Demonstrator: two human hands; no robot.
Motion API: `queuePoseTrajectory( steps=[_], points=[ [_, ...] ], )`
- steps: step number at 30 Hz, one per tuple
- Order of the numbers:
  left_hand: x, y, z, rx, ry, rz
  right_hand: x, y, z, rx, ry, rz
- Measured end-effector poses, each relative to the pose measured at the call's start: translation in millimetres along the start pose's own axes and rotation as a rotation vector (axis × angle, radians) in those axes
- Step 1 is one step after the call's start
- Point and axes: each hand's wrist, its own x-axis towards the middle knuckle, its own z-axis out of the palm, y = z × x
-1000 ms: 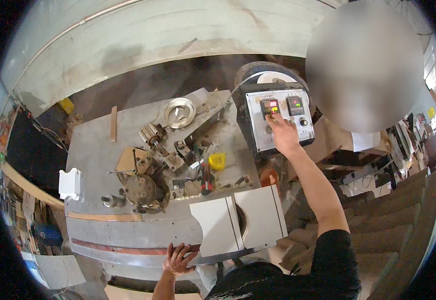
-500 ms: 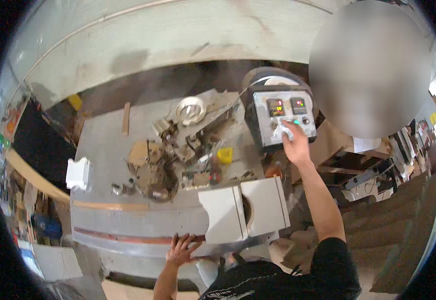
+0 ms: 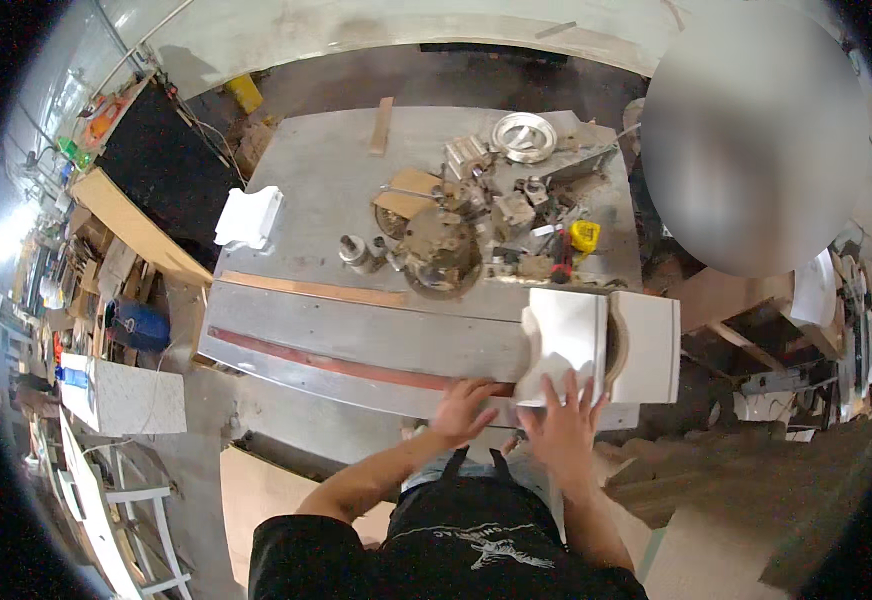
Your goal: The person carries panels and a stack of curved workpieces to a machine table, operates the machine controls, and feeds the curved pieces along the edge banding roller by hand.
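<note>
Head view, the only one supplied. Both hands were at the near edge of a grey metal worktable (image 3: 356,330). The left hand (image 3: 464,410) lay flat on the table's front lip with fingers spread, just left of a white shaped block (image 3: 562,340), its fingertips near the block's lower left corner. The right hand (image 3: 562,430) was open with fingers splayed, the fingertips (image 3: 554,385) resting against the near edge of the same white block; it pinched nothing. The block lay flat at the front right of the table, with a curved notch in its left side. A second white block (image 3: 648,345) sat immediately to its right, the two meeting along a curved seam and overhanging the table's front edge.

Behind the blocks, mid-table, stood a clutter of metal parts: a round chuck-like disc (image 3: 443,262), a shiny ring (image 3: 522,135) at the far side, a yellow tape measure (image 3: 584,236) and a thin wood strip (image 3: 382,126). A smaller white piece (image 3: 248,216) lay at the table's left edge. Whether the left hand touched the block could not be told.
</note>
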Motion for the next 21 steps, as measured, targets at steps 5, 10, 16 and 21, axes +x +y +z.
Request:
queuePoseTrajectory(
  steps=[5, 10, 16, 21],
  points=[
    [11.7, 57.0, -15.4, -0.6, 0.014, -0.248, -1.5, -41.3, 25.9, 0.056, 0.232, 0.135],
    [31.9, 45.1, -39.0, -0.869, 0.06, -0.474, -2.3, -64.1, 43.0, 0.245, 0.279, 0.187],
    [32.2, 34.5, -78.8, -1.1, -0.12, -0.549, -17.6, -94.2, 31.2, 0.707, 0.242, 0.299],
    [-14.9, -93.1, -131.5, -0.379, -0.199, -0.245, -37.5, -103.5, 35.0, 0.596, 0.374, 0.182]
  ],
)
